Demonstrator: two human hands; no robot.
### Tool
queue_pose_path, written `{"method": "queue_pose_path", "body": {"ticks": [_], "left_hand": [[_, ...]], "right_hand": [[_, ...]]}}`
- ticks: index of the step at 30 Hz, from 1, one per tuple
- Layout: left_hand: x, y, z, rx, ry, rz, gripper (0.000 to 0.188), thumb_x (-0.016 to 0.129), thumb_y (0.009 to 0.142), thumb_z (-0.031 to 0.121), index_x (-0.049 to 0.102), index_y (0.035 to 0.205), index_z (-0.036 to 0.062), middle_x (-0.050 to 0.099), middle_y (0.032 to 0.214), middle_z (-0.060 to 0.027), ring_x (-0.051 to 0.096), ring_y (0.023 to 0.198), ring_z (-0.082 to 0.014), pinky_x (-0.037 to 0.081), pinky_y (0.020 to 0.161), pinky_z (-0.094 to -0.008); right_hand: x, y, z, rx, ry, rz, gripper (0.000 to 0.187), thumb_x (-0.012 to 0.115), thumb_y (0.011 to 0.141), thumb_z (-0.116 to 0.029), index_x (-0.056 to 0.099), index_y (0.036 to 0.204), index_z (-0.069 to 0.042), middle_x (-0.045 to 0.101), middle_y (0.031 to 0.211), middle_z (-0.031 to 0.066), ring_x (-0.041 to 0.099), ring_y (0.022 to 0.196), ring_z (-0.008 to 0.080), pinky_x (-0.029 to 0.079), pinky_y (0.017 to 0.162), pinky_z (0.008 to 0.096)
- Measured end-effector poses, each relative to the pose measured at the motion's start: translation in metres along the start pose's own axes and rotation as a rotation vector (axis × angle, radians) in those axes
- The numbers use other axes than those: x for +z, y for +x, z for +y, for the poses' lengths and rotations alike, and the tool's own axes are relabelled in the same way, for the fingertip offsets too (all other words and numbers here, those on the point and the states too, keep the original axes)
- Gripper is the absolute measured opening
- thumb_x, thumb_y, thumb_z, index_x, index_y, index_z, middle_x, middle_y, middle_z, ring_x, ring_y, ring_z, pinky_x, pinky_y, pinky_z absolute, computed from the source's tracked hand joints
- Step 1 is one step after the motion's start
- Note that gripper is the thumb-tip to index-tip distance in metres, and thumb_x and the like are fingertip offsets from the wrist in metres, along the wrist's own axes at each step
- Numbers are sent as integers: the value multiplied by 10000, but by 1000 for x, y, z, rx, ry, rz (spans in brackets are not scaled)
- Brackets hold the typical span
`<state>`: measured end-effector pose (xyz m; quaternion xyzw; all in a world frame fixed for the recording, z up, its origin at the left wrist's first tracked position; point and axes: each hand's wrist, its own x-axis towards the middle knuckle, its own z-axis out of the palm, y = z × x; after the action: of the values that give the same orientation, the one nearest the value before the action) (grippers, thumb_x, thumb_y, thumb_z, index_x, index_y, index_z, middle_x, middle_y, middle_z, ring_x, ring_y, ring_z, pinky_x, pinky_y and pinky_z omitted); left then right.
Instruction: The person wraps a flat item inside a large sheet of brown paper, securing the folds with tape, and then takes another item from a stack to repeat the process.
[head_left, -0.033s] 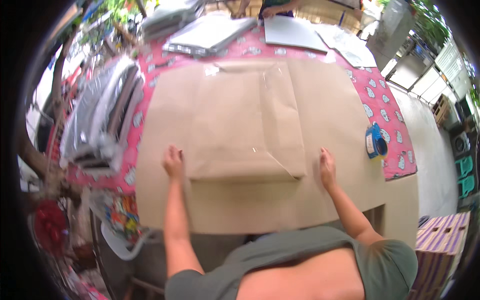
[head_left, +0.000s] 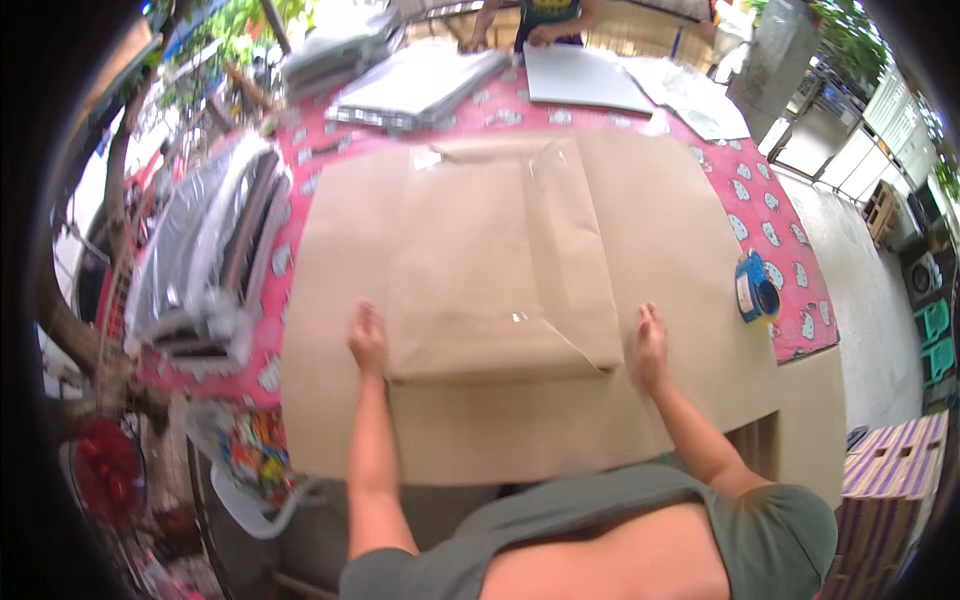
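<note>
A flat rectangular package wrapped in brown paper (head_left: 470,260) lies on a larger brown sheet (head_left: 660,220). Folded flaps and small shiny bits of clear tape show on its top. My left hand (head_left: 368,340) stands on edge beside the package's left side, fingers pointing forward, holding nothing. Beyond the right side, my right hand (head_left: 650,345) is upright with straight fingers, its palm turned toward the package and a small gap between. Whether the left hand touches the paper, I cannot tell. A blue tape dispenser (head_left: 755,288) rests near the sheet's right edge.
A pink patterned cloth (head_left: 770,215) covers the table. Plastic-wrapped bundles (head_left: 205,250) lie at the left, more flat packs (head_left: 420,85) at the back. Across the table a person's hand (head_left: 545,36) is near a white board (head_left: 585,78). Striped stacked boxes (head_left: 895,490) stand at lower right.
My left hand has shifted right, closer to the package's left side. My right hand is also slightly nearer its side. The whole view has moved a little; the package lies lower in it.
</note>
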<state>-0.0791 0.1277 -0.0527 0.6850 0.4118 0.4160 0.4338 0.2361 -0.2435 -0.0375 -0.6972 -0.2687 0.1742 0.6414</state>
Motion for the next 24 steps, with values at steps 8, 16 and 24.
{"method": "queue_pose_path", "body": {"ticks": [8,16,24], "left_hand": [[-36,76,131,-123,-1479,-932,696,286,918,516,175,1412,38,168,1447,-236,228,1329,-298,218,1079,-410],[-82,231,259,887,53,217,926,558,802,545,61,1429,78,172,1463,-156,181,1340,-280,174,1088,-417],[10,142,209,151,-660,6,535,410,921,434,349,1281,43,398,1280,-104,413,1129,-216,386,916,-359]], "right_hand": [[37,0,-190,102,673,-65,1050,275,773,-768,123,1376,78,149,1452,234,214,1329,301,195,1073,381],[50,116,-333,-501,-114,-326,581,366,878,-353,267,1369,-58,440,1259,151,458,1111,226,384,917,346],[45,74,-173,-517,243,329,618,754,662,-485,603,984,21,626,861,59,582,803,131,482,708,284]]}}
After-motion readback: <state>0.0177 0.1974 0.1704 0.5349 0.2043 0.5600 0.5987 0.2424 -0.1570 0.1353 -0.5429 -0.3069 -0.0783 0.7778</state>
